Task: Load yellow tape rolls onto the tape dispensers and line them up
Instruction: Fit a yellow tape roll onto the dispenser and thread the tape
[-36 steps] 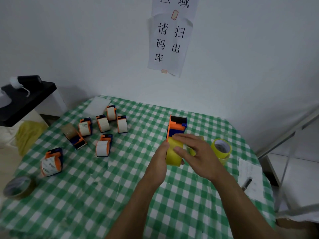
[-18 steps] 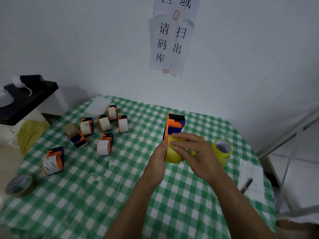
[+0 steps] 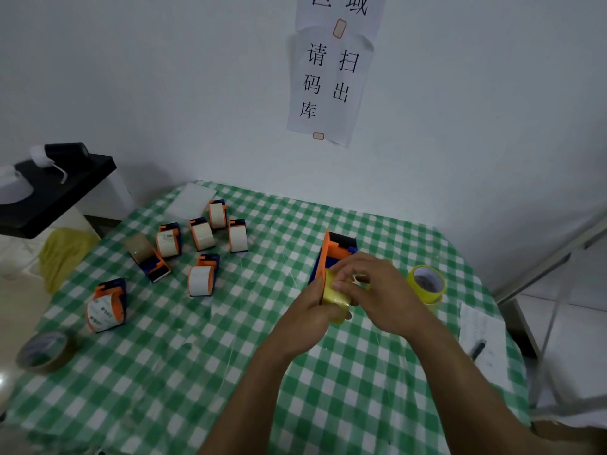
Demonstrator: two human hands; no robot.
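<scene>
Over the bench (image 3: 164,372) our left hand (image 3: 303,320) grips the orange dispenser (image 3: 335,254) from its left side, while our right hand (image 3: 377,290) pinches the yellow tape roll (image 3: 335,298) seated in it. Further right stand spare yellow rolls (image 3: 427,284); further left sit loaded dispensers (image 3: 203,238).

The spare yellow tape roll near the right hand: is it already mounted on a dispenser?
No, the spare yellow tape roll lies loose on the tablecloth.

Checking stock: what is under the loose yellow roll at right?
Under the loose yellow roll a second yellow roll shows its lower edge; the rest is covered.
</scene>
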